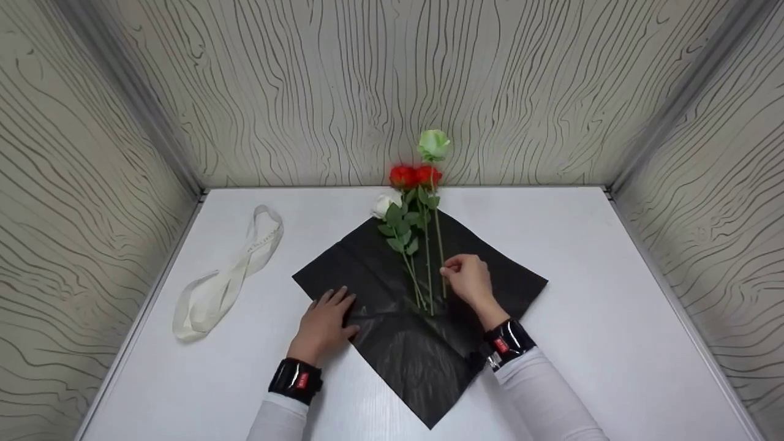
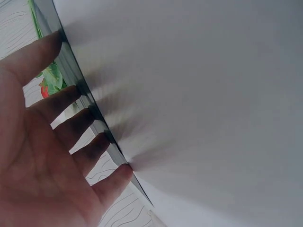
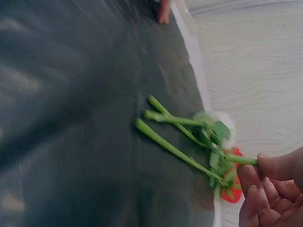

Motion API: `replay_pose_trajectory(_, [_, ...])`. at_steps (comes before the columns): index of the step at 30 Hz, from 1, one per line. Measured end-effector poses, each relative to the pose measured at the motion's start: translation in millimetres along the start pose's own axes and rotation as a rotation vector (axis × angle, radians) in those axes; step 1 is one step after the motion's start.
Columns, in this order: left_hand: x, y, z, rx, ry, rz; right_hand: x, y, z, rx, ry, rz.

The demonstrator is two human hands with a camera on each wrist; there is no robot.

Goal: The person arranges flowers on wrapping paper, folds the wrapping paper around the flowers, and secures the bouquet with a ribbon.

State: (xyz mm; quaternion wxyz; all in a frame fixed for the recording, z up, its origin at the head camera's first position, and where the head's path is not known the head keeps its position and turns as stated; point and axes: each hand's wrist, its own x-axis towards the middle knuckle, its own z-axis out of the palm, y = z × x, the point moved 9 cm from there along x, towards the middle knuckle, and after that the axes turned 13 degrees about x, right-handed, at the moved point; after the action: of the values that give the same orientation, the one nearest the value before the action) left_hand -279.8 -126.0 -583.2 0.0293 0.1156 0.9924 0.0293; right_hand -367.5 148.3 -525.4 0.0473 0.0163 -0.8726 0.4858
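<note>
My right hand [image 1: 468, 280] pinches the stem of a pale green rose [image 1: 433, 145] between thumb and fingers; in the right wrist view the stem end [image 3: 240, 160] pokes out of the pinch. Two red roses [image 1: 403, 176] and a white rose [image 1: 386, 206] lie to its left on a sheet of black wrapping paper [image 1: 404, 367], their stems pointing toward me. With fingers spread, my left hand [image 1: 324, 324] rests on the paper's left edge. Its fingertips touch that edge in the left wrist view [image 2: 97, 111].
A loosely looped cream ribbon [image 1: 229, 282] lies on the white table [image 1: 612, 343], left of the paper. A wood-grain patterned panel [image 1: 343, 86] rises behind the table, with similar panels at both sides.
</note>
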Motion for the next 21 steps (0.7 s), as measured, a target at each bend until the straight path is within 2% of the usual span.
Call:
replay_pose_trajectory(7, [0.5,0.2,-2.2,-0.005,0.007,0.007,2.9,11,28,-0.003,-0.044,0.097])
replay_pose_trajectory(15, [-0.3,0.8,-1.8,-0.001,0.007,0.01,4.4,25,41,-0.117,-0.029,0.161])
replay_pose_trajectory(21, [-0.1,-0.5,-0.1,-0.006,0.003,0.007,3.7,28,48,-0.133,-0.023,0.167])
